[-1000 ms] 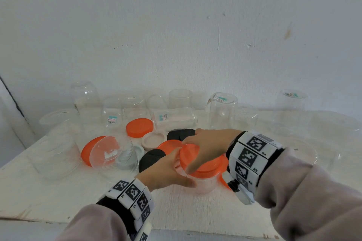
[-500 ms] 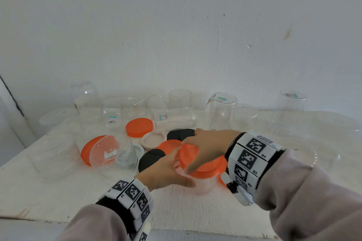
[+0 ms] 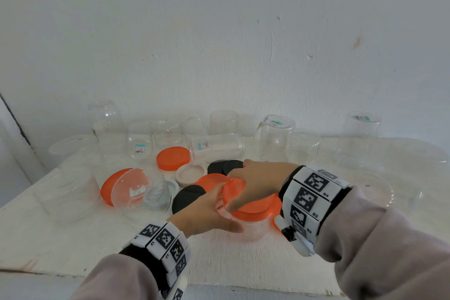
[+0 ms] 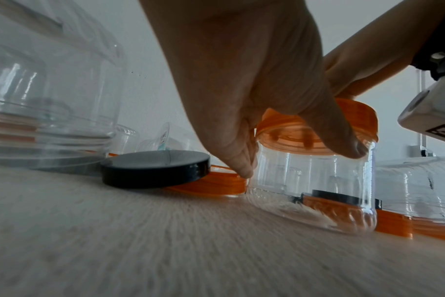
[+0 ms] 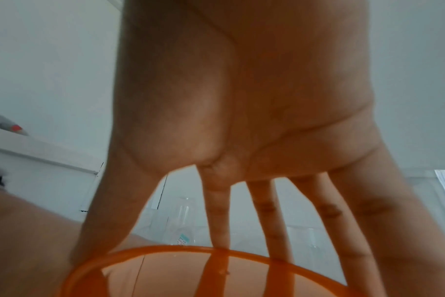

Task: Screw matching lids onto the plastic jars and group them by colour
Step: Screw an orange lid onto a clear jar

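Observation:
A small clear jar (image 3: 255,228) (image 4: 315,188) stands on the white shelf (image 3: 219,258) near its front edge. An orange lid (image 3: 253,204) (image 4: 318,130) (image 5: 191,271) sits on its mouth. My left hand (image 3: 207,212) (image 4: 247,112) grips the jar's side, thumb across the front. My right hand (image 3: 253,178) (image 5: 241,201) comes down from above and grips the lid's rim with thumb and fingers. The jar's far side is hidden by the hands.
Loose lids lie behind the jar: orange (image 3: 173,157) (image 3: 209,179), black (image 3: 188,197) (image 3: 225,165), pinkish (image 3: 190,172). A tipped clear jar (image 3: 141,192) lies left over an orange lid. Several clear upturned jars (image 3: 276,139) line the wall; large ones stand at both ends.
My right hand has turned slightly on the orange lid; the jar and my left hand stay in about the same place.

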`<action>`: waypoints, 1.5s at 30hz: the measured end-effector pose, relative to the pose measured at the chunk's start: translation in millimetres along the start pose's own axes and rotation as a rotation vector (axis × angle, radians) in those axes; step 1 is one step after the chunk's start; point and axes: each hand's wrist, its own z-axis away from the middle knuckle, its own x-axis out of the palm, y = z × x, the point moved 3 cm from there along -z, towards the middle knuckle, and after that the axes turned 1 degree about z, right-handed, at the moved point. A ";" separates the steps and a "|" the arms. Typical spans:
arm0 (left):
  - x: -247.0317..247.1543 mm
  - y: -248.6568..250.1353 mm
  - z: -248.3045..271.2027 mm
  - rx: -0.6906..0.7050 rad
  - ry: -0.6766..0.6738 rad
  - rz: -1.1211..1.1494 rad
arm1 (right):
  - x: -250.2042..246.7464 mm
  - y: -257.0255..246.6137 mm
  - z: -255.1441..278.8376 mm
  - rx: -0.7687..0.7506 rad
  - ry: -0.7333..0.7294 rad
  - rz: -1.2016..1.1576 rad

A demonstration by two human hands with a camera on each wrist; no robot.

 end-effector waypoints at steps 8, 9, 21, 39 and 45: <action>1.9 2.4 1.6 0.020 -0.021 0.043 | -9.7 -1.7 7.1 -0.089 -0.140 0.008; 1.9 2.6 1.8 0.020 -0.020 0.043 | -9.5 -1.0 7.4 -0.089 -0.134 0.004; 1.3 5.2 3.7 0.005 -0.019 0.013 | -9.1 -2.6 7.4 -0.052 -0.133 0.030; 2.5 5.3 3.7 0.010 -0.033 0.047 | -6.9 5.2 4.5 -0.085 -0.093 -0.046; 0.5 3.0 2.6 -0.004 -0.007 0.016 | -2.3 6.3 -0.2 -0.009 -0.025 0.006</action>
